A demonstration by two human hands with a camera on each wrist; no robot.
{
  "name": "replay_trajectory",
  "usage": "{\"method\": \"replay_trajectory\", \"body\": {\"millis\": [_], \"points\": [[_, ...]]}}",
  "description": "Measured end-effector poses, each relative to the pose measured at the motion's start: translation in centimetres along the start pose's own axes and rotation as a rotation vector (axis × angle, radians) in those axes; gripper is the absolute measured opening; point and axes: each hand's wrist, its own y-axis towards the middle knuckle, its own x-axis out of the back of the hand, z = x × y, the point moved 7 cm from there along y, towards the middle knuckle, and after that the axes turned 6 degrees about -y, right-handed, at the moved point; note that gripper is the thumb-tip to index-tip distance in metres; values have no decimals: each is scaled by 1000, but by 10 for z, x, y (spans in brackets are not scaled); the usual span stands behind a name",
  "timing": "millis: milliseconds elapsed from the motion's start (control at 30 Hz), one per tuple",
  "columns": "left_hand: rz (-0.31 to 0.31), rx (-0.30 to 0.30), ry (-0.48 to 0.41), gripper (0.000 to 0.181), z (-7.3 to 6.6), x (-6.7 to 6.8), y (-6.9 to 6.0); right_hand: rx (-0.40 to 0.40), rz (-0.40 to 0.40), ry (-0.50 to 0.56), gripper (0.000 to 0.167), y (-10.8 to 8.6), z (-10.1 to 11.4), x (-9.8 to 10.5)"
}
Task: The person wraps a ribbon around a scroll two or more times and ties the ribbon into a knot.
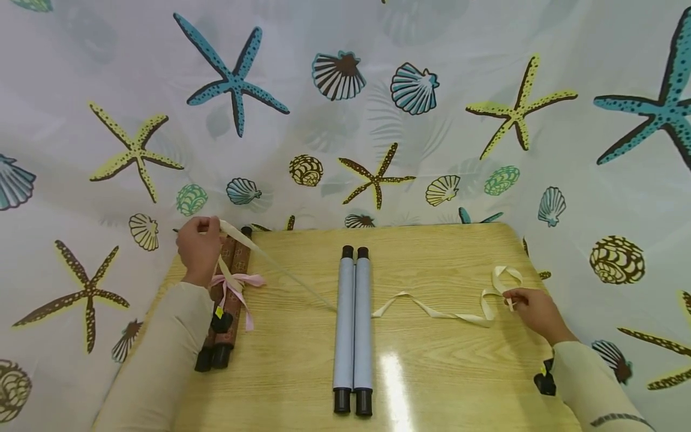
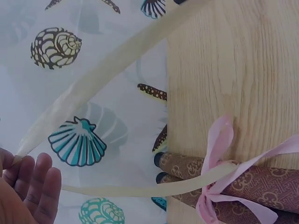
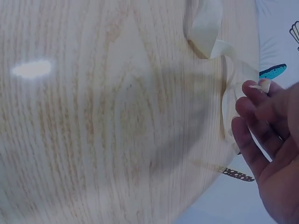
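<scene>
Two pale blue rolls with black end caps (image 1: pixel 354 324) lie side by side at mid-table. A cream ribbon (image 1: pixel 432 311) passes at them and runs out to both sides. At the left, the left hand (image 1: pixel 200 249) (image 2: pixel 32 191) pinches one raised stretch of it, taut toward the rolls, while its tail (image 2: pixel 135 190) hangs over the brown rolls. The right hand (image 1: pixel 537 312) (image 3: pixel 275 135) pinches the ribbon near its looped right end (image 1: pixel 504 276), low over the table. Whether the ribbon runs beneath the blue rolls cannot be told.
Brown patterned rolls (image 1: pixel 240 261) (image 2: pixel 275 186), tied with a pink ribbon (image 1: pixel 251 279) (image 2: pixel 217 140), lie at the table's left, beside the left forearm. The wooden table (image 1: pixel 432 258) ends at a white cloth (image 1: pixel 324 30) printed with shells and starfish.
</scene>
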Motion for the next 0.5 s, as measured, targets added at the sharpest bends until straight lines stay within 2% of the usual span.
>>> {"method": "replay_trajectory", "body": {"millis": [200, 400, 500], "points": [[-33, -97, -20, 36, -18, 4, 0, 70, -25, -3, 26, 2, 9, 8], [-74, -68, 0, 39, -19, 13, 8, 41, -18, -13, 31, 1, 11, 10], [-100, -78, -12, 38, -22, 17, 10, 29, -13, -21, 38, 1, 9, 11]]}}
